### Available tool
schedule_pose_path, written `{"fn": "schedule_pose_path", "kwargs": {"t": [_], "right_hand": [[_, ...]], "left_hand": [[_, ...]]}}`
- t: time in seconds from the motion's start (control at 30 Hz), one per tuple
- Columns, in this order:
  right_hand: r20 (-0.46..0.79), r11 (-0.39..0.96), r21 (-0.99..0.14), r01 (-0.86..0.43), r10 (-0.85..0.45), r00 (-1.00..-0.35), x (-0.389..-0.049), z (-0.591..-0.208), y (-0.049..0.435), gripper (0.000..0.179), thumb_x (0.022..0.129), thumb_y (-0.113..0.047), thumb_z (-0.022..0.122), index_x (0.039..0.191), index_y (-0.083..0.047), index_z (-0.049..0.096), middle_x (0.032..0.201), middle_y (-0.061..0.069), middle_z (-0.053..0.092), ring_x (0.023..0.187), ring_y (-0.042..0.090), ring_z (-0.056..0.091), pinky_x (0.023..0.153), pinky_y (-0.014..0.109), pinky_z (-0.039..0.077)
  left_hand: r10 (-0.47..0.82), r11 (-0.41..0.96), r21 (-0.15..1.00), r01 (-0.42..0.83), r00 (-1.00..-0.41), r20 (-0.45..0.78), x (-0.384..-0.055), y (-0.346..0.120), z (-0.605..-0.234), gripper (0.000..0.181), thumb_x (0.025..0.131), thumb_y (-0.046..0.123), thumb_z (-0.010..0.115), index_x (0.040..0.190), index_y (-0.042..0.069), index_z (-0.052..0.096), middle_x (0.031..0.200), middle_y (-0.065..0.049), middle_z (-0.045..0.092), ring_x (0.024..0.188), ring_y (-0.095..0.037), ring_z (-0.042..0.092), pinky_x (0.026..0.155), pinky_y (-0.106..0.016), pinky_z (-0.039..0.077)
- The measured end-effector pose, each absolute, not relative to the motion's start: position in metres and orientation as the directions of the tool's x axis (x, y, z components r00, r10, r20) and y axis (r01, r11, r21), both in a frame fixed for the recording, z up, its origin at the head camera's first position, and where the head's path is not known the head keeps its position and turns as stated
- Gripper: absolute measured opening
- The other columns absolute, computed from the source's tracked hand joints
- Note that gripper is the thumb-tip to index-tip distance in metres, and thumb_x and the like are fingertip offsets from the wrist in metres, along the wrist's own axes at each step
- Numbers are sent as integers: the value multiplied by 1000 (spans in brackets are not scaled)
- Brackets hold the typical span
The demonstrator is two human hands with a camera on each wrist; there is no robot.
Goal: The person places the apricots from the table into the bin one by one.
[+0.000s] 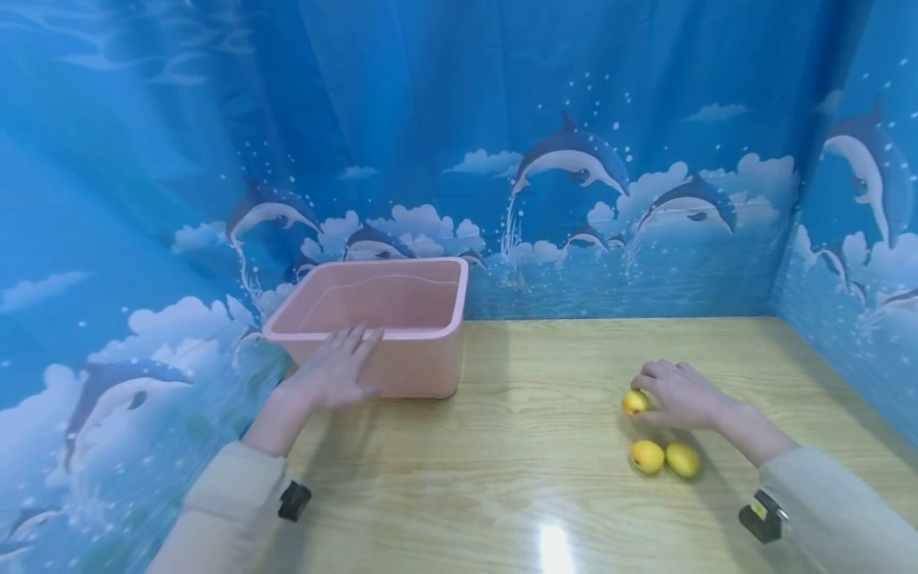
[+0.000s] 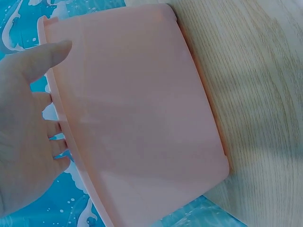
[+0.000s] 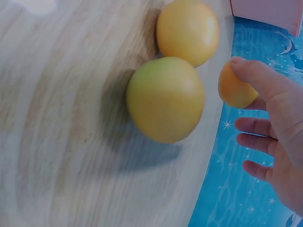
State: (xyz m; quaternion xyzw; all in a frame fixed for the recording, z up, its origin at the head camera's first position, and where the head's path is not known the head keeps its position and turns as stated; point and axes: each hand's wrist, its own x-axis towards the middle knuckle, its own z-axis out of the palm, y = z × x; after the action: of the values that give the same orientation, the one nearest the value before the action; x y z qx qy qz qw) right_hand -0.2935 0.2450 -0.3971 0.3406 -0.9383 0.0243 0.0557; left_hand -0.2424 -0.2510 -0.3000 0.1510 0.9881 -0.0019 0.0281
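Observation:
My right hand [image 1: 677, 395] pinches a small yellow mango [image 1: 635, 402] between thumb and fingertips; the right wrist view shows the held mango [image 3: 235, 88] with the other fingers loosely bent below it. Two more yellow mangoes, one orange-tinged [image 1: 647, 457] and one greener [image 1: 682, 460], lie side by side on the table just nearer the wearer. At the left, my left hand [image 1: 333, 375] rests at the front rim of a pink plastic bin [image 1: 430, 367], fingers spread. In the left wrist view, its thumb [image 2: 54, 53] lies over the bin's outer wall, and the fingertips reach the rim.
The bin stands upright at the left back of the wood-grain table [image 1: 531, 446]. A blue curtain with dolphins [image 1: 445, 104] hangs behind the table and along both sides. Each sleeve cuff has a small black device [image 1: 294, 501] by it.

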Motion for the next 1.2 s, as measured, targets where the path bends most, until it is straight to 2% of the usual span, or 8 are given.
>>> {"fn": "schedule_pose_path", "kwargs": {"t": [0.43,0.83,1.07,1.2], "right_hand": [[165,718,13,-696,-688,-707,-304,-381,225,43,74,-38,75,103,-6,66,96,5,58,90,27,55,72,50,46],[202,674,59,-736,-731,-652,-321,-357,199,41,75,-38,75,102,-9,66,96,5,58,91,25,55,74,50,47],[241,648,85,-757,-751,-615,-325,-339,180,39,73,-36,76,100,-9,66,93,4,56,85,23,53,66,41,43],[221,641,106,-760,-761,-610,-327,-328,167,39,75,-39,75,100,-12,65,91,1,54,82,20,50,64,37,41]], "left_hand": [[308,951,6,308,-950,-47,-242,-255,-304,84,90,49,51,150,8,8,154,-18,1,139,-37,-1,110,-54,3],[302,953,-2,303,-952,-49,-245,-255,-303,84,89,47,53,150,9,9,154,-18,4,139,-37,1,110,-54,3],[306,952,3,306,-951,-49,-246,-256,-304,84,89,46,53,150,10,8,154,-17,4,139,-37,1,111,-53,3],[311,950,1,311,-949,-45,-247,-255,-305,84,89,46,54,150,10,8,154,-18,4,139,-37,2,111,-53,3]]}}
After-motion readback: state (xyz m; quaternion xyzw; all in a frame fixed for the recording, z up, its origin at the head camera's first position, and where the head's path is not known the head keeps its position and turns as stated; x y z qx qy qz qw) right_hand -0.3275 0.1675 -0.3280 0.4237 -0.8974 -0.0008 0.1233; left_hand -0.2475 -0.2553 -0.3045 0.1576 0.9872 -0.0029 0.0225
